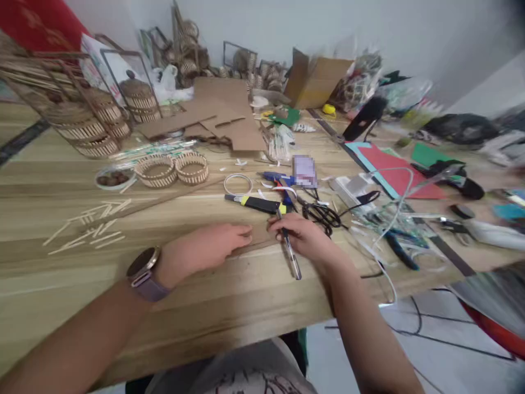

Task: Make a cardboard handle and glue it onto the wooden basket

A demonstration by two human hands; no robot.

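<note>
My right hand (301,235) is closed round a pen (292,256) with a clear barrel, slanting toward the table's front. Its knuckles rest near a flat brown piece (259,236), perhaps cardboard, on the wooden table. On the left part of that piece my left hand (205,245) lies palm down, fingers stretched out; its fingertips are a little apart from my right hand. Just beyond the hands are a yellow and black utility knife (262,204), a pale ring (238,185) and a blue glue gun (275,177). The pen's upper tip and the brown piece's edges are partly hidden or blurred.
Loose thin sticks (98,227) lie at left, near two small slatted rings (192,168) and a bowl of brown balls (115,179). Lidded baskets (77,123) stand behind them. Cardboard (229,104) lies farther back. Black cable (322,216) and coloured sheets (394,169) are at right.
</note>
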